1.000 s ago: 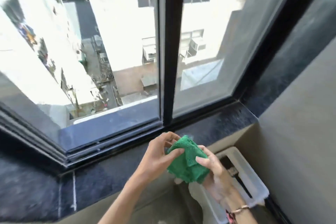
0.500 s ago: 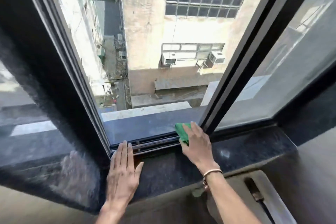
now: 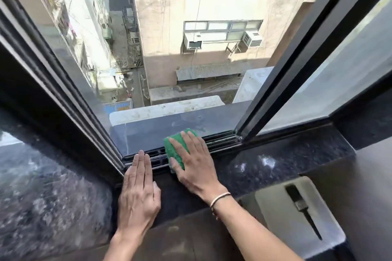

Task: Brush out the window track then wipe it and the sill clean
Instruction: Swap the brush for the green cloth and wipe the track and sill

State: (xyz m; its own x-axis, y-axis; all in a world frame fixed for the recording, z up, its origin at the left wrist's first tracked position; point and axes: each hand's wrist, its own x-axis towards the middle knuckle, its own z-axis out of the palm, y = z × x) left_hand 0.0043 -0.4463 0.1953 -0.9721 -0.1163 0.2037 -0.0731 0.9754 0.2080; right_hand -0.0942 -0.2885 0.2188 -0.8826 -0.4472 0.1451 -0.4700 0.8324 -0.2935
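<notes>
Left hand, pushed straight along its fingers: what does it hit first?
The track rails. The left hand lies flat on the sill with its fingertips at the near rail. Past the rails, I can't tell whether glass blocks the way.

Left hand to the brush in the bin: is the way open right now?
Probably not directly. The left hand lies flat on the sill, and the right forearm crosses between it and the brush in the bin. The right hand, pressing the green cloth on the track, sits nearer.
</notes>
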